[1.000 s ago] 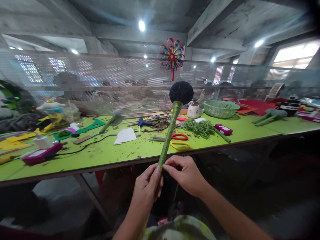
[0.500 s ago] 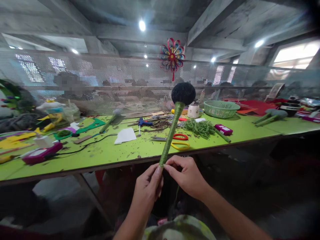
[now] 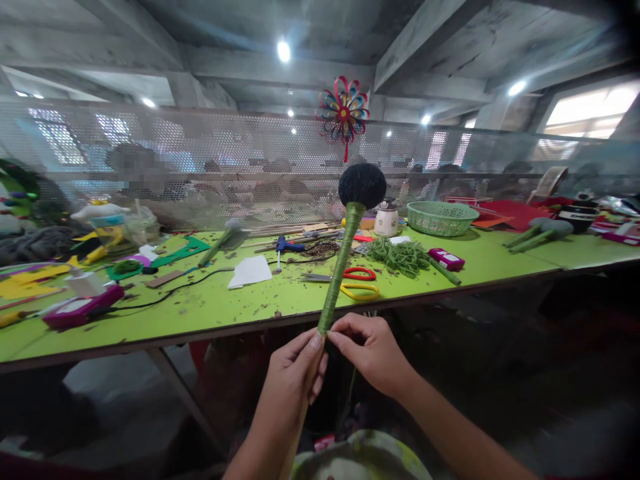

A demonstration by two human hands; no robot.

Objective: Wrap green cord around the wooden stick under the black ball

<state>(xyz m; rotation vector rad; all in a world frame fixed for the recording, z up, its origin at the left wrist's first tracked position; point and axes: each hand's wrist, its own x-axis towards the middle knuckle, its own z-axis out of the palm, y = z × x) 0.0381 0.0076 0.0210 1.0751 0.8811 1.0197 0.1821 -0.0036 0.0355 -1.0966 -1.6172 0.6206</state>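
Note:
My left hand [image 3: 295,373] is wrapped round a stick with a dark, fuzzy round head [image 3: 363,186] at its top. Green strand is wound tightly round the stem [image 3: 340,267] from the head down to my fingers. Below them the stick shows bare and tan. The whole piece is tilted, its head up and to the right, above the table's front edge. Close against the lower end of the winding, my right hand [image 3: 373,350] pinches thumb to forefinger on the green strand. A thin length of strand [image 3: 353,383] hangs below that hand.
On the green table [image 3: 200,320] lie scissors [image 3: 359,291] with red and yellow handles, a blue glue gun [image 3: 289,246], white paper [image 3: 250,272] and a heap of green strands [image 3: 400,257]. A green basket [image 3: 442,219] stands behind, before a perforated metal screen [image 3: 240,153].
The dark-headed stick has shifted slightly left. More of its bare lower end now shows below my left hand. My right hand stays pinched near the end of the winding.

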